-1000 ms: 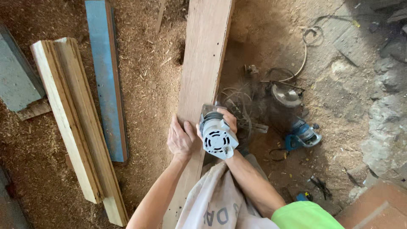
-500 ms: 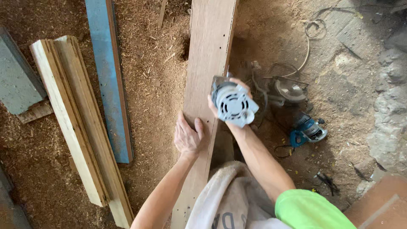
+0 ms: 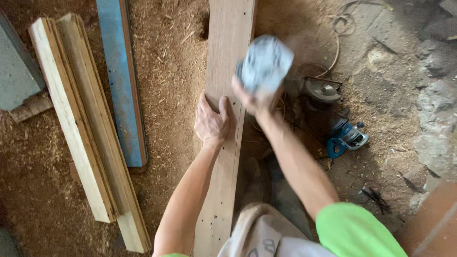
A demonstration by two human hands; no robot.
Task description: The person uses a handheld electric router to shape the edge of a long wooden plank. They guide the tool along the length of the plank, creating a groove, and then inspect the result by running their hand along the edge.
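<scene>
A long brown plank runs from the bottom of the view up past its top edge. My left hand lies flat on the plank, fingers spread, pressing it down. My right hand grips a white power tool, blurred by motion, over the plank's right edge. Dust hangs around the tool. My right arm wears a bright green sleeve.
Pale stacked boards and a blue-painted board lie on the sawdust floor at left. A grey block sits far left. A circular saw, a blue power tool and coiled cables lie at right.
My right hand has carried the white power tool up along the plank, away from me. My left hand has slid forward on the plank too.
</scene>
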